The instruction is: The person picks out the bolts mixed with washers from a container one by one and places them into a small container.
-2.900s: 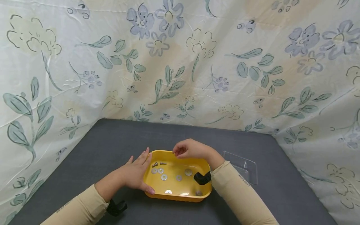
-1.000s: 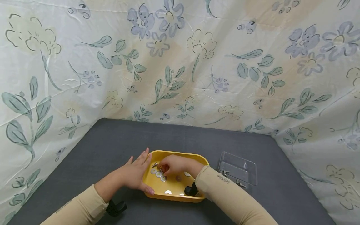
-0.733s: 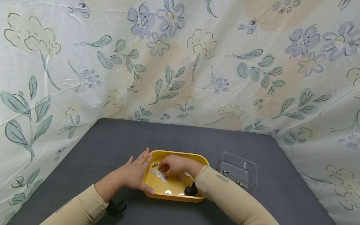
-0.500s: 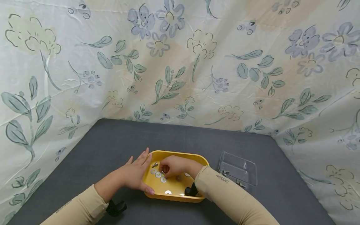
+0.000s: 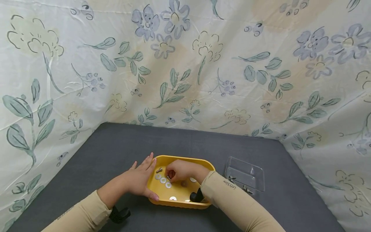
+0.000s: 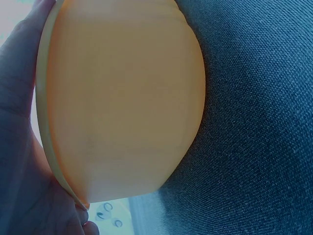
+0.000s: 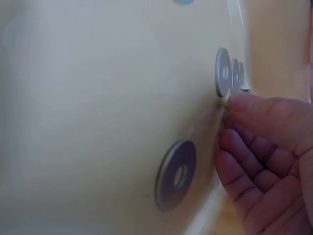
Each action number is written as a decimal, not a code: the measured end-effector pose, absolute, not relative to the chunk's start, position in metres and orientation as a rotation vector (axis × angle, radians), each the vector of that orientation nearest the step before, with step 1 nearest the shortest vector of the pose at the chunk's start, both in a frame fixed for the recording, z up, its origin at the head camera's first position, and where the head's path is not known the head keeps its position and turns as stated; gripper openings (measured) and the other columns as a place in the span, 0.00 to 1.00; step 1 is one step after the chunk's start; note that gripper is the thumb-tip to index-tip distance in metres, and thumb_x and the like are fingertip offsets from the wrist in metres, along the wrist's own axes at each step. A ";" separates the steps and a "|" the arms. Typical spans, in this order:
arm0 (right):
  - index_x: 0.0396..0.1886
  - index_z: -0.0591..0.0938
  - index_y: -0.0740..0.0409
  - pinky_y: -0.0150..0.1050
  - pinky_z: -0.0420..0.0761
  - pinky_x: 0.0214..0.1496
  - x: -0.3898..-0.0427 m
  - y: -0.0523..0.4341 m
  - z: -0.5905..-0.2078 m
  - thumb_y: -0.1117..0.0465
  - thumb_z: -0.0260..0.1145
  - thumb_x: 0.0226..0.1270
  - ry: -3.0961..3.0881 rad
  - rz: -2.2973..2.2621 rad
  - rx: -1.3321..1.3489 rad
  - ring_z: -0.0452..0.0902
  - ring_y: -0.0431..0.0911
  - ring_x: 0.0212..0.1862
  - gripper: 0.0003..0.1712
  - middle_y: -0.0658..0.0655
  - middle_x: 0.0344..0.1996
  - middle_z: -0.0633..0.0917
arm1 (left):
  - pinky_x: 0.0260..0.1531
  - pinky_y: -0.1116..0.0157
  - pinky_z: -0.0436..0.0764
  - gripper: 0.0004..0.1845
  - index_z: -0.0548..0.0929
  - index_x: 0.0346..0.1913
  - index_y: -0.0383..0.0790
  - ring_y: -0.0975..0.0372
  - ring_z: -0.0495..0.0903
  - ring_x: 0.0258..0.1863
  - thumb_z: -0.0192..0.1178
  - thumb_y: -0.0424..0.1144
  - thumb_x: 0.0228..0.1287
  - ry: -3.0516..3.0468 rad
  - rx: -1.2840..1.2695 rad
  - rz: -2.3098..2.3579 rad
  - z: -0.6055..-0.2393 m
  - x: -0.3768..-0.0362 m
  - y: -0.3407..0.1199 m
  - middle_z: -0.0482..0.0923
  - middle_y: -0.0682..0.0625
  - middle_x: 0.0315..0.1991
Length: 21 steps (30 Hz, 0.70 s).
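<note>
- Right hand [image 5: 179,171] is now sitting curled inside the yellow plastic tray [image 5: 185,160]; 2.9 s ago it was hovering over the far rim, so it has come down to the hardware at the tray's left end.
- Over the last 1 s it is barely shifting, so I judge the pick is being worked at, not finished.
- Its fingertips [image 7: 254,105] are pressing together on something small beside the washers; the head view is showing a short bolt end [image 5: 168,177] poking out there, but a firm grip cannot be told.
- Left hand [image 5: 139,178] is lying flat and open against the tray's left wall, thumb along the near rim, bracing it, same as 2.9 s ago.
- Flat steel washers [image 5: 163,180], round with centre holes and shiny, are lying just left of and below the right fingertips; 1 larger washer [image 7: 175,175] is sitting under the palm.
- A second small bolt [image 5: 159,169] is lying just beyond the washers, near the left fingertips.
- Tray is smooth, glossy, round-cornered; from the left wrist its outer wall [image 6: 122,98] is looking matte orange.
- Clear plastic lid or dish [image 5: 244,174] is sitting right of the right forearm, apart from the tray.
- Grey felt-like tabletop [image 5: 116,145]; floral cloth backdrop [image 5: 185,64].
</note>
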State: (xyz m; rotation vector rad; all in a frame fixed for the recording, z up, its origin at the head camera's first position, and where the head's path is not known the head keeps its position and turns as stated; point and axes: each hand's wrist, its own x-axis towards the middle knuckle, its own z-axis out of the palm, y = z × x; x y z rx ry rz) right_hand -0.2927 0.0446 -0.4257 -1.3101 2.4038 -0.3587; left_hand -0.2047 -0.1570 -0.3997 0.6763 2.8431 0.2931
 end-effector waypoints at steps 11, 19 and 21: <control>0.35 0.81 0.53 0.24 0.74 0.34 -0.292 0.047 -0.412 0.64 0.66 0.58 2.360 -0.475 -1.343 0.71 0.33 0.28 0.06 0.42 0.25 0.77 | 0.59 0.37 0.46 0.69 0.43 0.71 0.35 0.50 0.37 0.71 0.58 0.77 0.33 2.836 0.678 0.296 -0.399 -0.205 -0.157 0.29 0.41 0.72; 0.40 0.81 0.57 0.25 0.75 0.36 -0.294 0.055 -0.396 0.63 0.66 0.59 2.325 -0.564 -1.373 0.73 0.32 0.31 0.09 0.42 0.28 0.79 | 0.59 0.38 0.46 0.69 0.43 0.71 0.35 0.51 0.37 0.71 0.57 0.78 0.32 2.836 0.672 0.290 -0.399 -0.205 -0.157 0.28 0.41 0.72; 0.41 0.81 0.58 0.26 0.75 0.36 -0.294 0.059 -0.391 0.63 0.65 0.59 2.319 -0.596 -1.359 0.74 0.33 0.31 0.10 0.42 0.28 0.79 | 0.60 0.38 0.46 0.70 0.43 0.71 0.35 0.51 0.37 0.71 0.57 0.78 0.32 2.837 0.667 0.288 -0.400 -0.205 -0.157 0.28 0.41 0.72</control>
